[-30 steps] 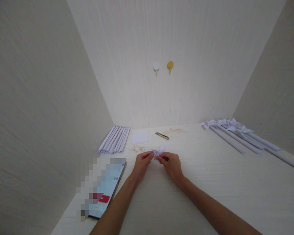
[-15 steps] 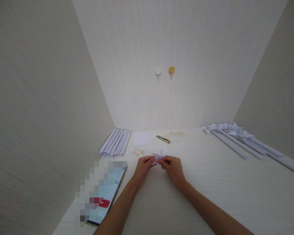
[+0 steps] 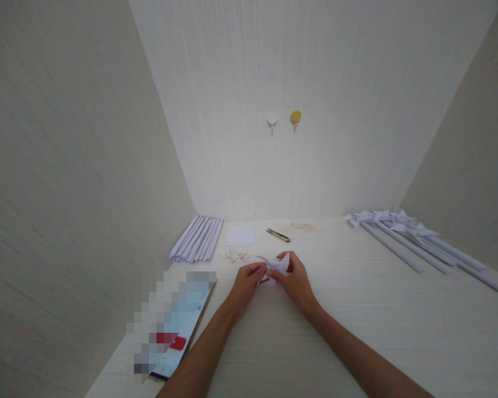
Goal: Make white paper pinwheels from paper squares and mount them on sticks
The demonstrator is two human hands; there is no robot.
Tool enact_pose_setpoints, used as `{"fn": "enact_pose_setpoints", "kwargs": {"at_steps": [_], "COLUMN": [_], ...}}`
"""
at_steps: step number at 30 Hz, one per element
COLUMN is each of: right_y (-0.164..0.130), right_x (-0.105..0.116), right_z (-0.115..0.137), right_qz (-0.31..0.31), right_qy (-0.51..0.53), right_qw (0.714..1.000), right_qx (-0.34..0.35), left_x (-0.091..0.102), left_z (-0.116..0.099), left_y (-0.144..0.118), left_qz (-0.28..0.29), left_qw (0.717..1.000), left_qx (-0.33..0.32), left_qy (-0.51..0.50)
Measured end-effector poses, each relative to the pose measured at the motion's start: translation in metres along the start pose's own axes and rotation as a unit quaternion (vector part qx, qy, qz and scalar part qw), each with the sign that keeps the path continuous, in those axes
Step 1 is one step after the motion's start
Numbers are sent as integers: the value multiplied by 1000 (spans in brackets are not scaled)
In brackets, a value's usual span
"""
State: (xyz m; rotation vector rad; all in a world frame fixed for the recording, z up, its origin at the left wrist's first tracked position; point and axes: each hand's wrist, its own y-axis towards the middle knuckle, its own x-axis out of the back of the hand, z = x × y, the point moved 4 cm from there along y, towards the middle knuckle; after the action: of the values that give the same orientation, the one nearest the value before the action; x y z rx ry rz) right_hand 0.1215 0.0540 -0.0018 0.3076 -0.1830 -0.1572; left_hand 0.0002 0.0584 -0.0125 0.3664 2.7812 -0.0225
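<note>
My left hand (image 3: 245, 281) and my right hand (image 3: 297, 282) meet over the middle of the white table (image 3: 357, 326), both pinching a small folded white paper piece (image 3: 276, 265). Curled flaps of the paper stick out above my fingertips. Just beyond the hands lie a little heap of small tan pins (image 3: 234, 256), a square white paper sheet (image 3: 240, 235) and small snips (image 3: 278, 235).
A row of rolled white paper tubes (image 3: 197, 238) lies at the back left. Several paper pinwheels on long white sticks (image 3: 415, 240) lie at the right. A phone (image 3: 178, 326) rests at the table's left edge. Two hooks (image 3: 284, 119) hang on the back wall.
My right hand has risen and turned, folding a paper flap over toward the centre; the left hand keeps its pinch. The view shifted slightly.
</note>
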Motion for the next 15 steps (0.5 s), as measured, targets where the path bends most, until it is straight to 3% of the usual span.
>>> {"fn": "enact_pose_setpoints", "kwargs": {"at_steps": [6, 15], "right_y": [0, 0], "right_x": [0, 0], "right_z": [2, 2], "right_qz": [33, 22], "right_qy": [-9, 2], "right_qw": [999, 999], "right_qx": [-20, -36], "left_x": [-3, -3], "left_z": [-4, -3], "left_y": [-3, -3], "left_qz": [-1, 2], "left_qw": [1000, 999], "left_qx": [17, 33], "left_qy": [-13, -10]}}
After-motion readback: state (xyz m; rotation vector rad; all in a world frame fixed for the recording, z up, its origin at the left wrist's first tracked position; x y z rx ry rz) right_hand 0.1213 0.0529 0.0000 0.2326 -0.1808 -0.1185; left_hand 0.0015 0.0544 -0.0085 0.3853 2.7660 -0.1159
